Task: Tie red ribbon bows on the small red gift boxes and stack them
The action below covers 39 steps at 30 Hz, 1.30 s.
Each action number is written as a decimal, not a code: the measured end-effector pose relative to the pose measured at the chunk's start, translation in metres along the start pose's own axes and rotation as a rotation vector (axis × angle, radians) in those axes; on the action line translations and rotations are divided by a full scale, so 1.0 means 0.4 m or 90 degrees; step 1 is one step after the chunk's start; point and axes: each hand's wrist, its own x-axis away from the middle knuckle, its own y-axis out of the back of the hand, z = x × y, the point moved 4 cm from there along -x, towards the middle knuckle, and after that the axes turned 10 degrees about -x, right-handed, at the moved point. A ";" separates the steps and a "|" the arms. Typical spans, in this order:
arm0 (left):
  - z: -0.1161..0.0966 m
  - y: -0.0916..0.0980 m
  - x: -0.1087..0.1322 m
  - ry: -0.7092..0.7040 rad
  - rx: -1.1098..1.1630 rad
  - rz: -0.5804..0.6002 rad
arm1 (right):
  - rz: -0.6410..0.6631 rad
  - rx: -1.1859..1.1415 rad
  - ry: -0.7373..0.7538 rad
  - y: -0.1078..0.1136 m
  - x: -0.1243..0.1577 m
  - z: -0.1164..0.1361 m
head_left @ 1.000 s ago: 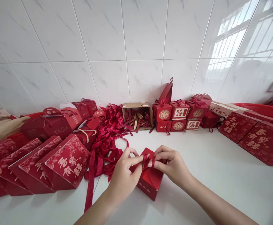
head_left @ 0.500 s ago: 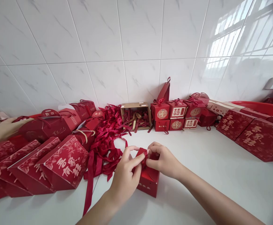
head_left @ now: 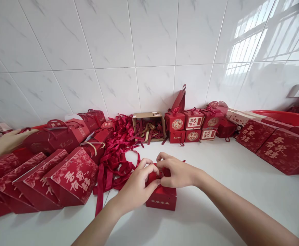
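A small red gift box with pale gold characters on its front sits on the white tabletop, below both my hands. My left hand is closed, its thumb and fingertips pinched together over the top of the box on red ribbon. Facing it, my right hand has its fingers bent in and pinching at the same spot. My fingers hide most of the ribbon and the box's top. Close by on the left lies a tangled heap of dark red ribbons.
A cardboard box of ribbon strips lies against the tiled wall. Right of it stand stacked red boxes. Larger red boxes stand at left and right. Another person's hand reaches in at far left.
The small box has turned so that its front squarely faces me. My fingers have drawn together over its top, and my left hand has shifted slightly.
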 end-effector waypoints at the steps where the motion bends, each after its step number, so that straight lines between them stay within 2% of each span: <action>1: -0.004 0.002 0.000 0.012 -0.015 -0.001 | 0.009 0.003 0.001 0.001 -0.001 0.001; 6: -0.011 0.000 0.003 0.069 -0.060 0.003 | 0.035 0.019 0.004 0.015 0.007 0.005; 10: 0.016 0.005 -0.002 0.136 -0.122 -0.045 | -0.036 0.056 -0.013 0.035 0.031 0.010; 12: 0.029 0.008 -0.006 0.122 -0.105 -0.057 | -0.080 0.067 -0.013 0.038 0.043 0.010; 16: 0.036 0.019 -0.010 0.007 0.004 -0.068 | -0.148 0.049 -0.006 0.032 0.054 0.001; 19: 0.033 0.021 -0.009 -0.041 0.107 -0.016 | -0.183 0.044 0.010 0.027 0.049 -0.006; 22: 0.028 0.023 -0.010 -0.049 0.151 0.019 | -0.184 0.031 0.028 0.023 0.046 -0.006; 29: 0.036 0.033 -0.003 -0.046 0.077 -0.021 | -0.198 0.075 0.026 0.022 0.077 -0.005; 32: 0.037 0.032 0.002 -0.041 0.077 -0.027 | -0.231 0.103 0.018 0.021 0.092 -0.020; 36: 0.034 0.020 0.002 -0.033 0.121 -0.011 | -0.293 0.068 0.014 0.017 0.098 -0.043; 39: 0.041 0.012 -0.003 0.002 0.131 -0.044 | -0.331 0.032 0.030 0.013 0.098 -0.053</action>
